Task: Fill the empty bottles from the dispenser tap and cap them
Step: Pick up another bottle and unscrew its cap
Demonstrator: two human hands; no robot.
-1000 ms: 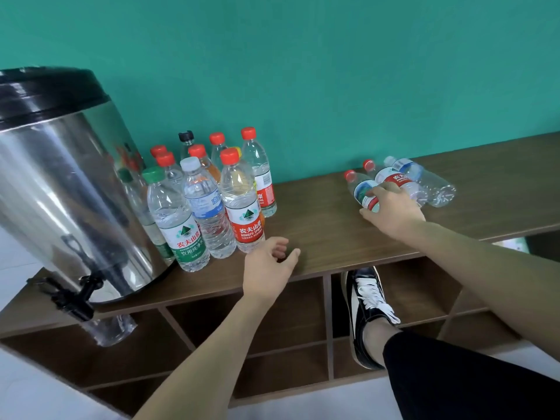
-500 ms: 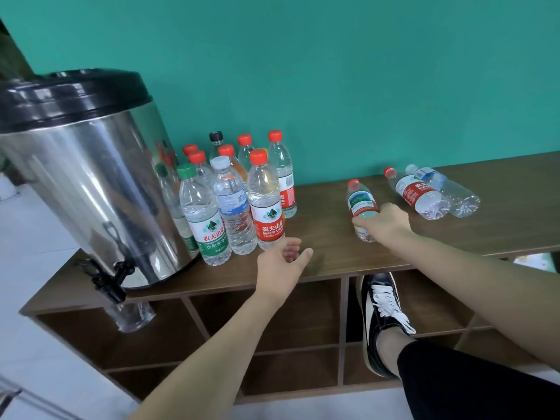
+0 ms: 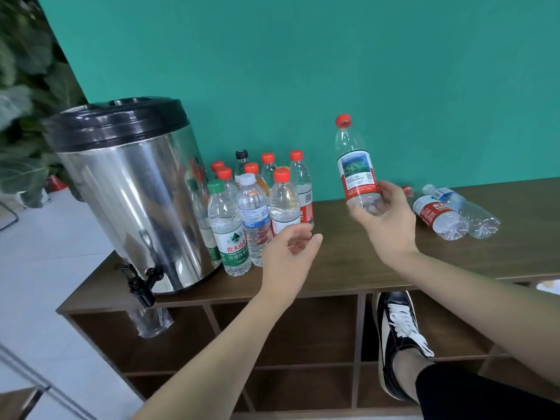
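While the right hand (image 3: 383, 221) is raised above the shelf (image 3: 348, 262), its fingers and thumb curl round the base of an empty bottle (image 3: 356, 168), held upright with red cap on, clear of the surface. Left hand (image 3: 288, 253) hovers lower, just in front of the standing bottles (image 3: 257, 207), fingers loosely curled, holding nothing. Shelf is dark wood with open cubbies below, against a teal wall (image 3: 303, 71). Steel dispenser (image 3: 130, 189) with black lid stands at the left end; its tap (image 3: 141, 283) overhangs the edge above a clear cup (image 3: 153, 321). Two bottles (image 3: 454, 213) lie on their sides at right. Foliage at far left is blurred. A shoe (image 3: 397, 338) rests in a cubby.
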